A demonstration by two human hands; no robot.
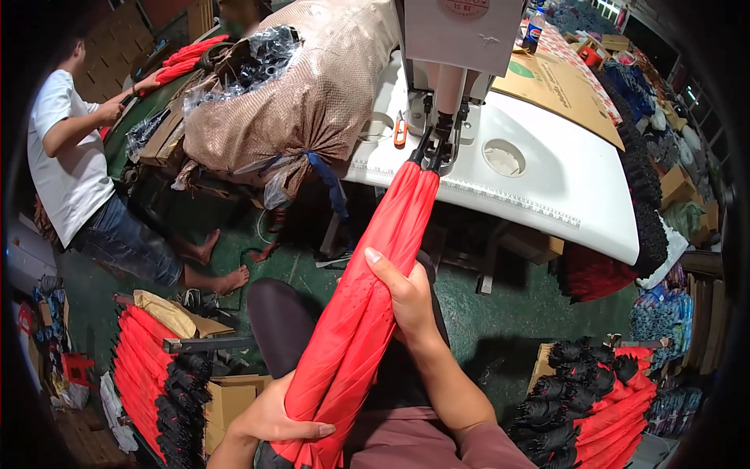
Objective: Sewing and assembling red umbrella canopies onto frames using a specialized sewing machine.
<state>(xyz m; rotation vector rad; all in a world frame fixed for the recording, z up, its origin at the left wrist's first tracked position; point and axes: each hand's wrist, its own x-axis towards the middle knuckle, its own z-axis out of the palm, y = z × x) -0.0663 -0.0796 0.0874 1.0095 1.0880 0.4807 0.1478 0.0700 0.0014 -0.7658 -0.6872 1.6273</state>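
A long folded red umbrella (367, 305) slants from my lap up to the sewing machine (457, 47), with its black tip (430, 152) under the machine's needle area. My right hand (402, 293) grips the red fabric at mid-length. My left hand (277, 418) holds the lower end near my lap. The machine stands on a white table (570, 180).
A stack of red and black umbrellas (152, 375) lies at lower left, another (598, 399) at lower right. A large brown sack (305, 94) sits left of the table. A person in a white shirt (62, 156) crouches at far left. Cardboard (558, 86) lies on the table.
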